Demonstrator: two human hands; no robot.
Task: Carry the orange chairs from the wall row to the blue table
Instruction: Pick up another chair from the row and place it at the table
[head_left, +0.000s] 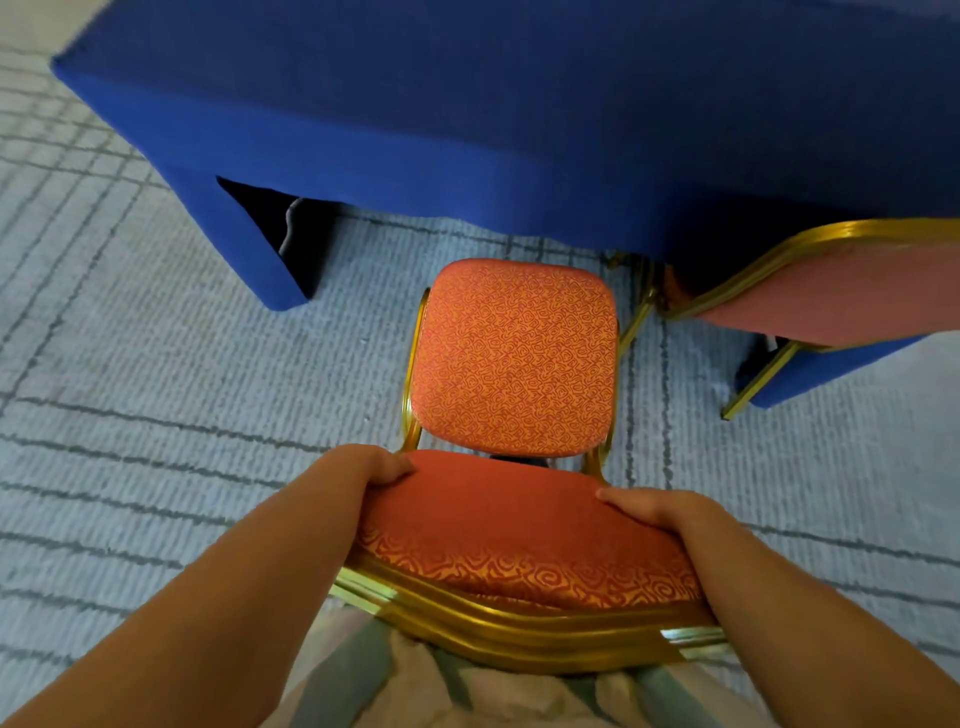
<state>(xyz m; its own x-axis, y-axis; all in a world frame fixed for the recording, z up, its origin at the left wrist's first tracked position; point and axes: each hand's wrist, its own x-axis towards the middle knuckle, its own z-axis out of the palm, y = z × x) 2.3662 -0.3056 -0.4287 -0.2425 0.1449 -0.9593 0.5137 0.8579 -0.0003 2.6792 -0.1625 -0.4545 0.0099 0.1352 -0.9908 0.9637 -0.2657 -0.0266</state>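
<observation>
The left hand (382, 467) and right hand (644, 506) grip the orange chair (514, 358) by its back. The blue table (467, 130) is near (another chair (841, 291) sits there).

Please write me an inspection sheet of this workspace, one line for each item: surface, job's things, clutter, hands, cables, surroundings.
Surface: grey carpet with dark line pattern.
Job's things: orange chair faces the blue table, seat not yet under it; second chair at the right, partly under the table.
Clutter: nothing seen.
Hands: left hand and right hand each grip one side of the orange chair's backrest.
Cables: nothing seen.
Surroundings: dark gap under the table's cloth at the left.
</observation>
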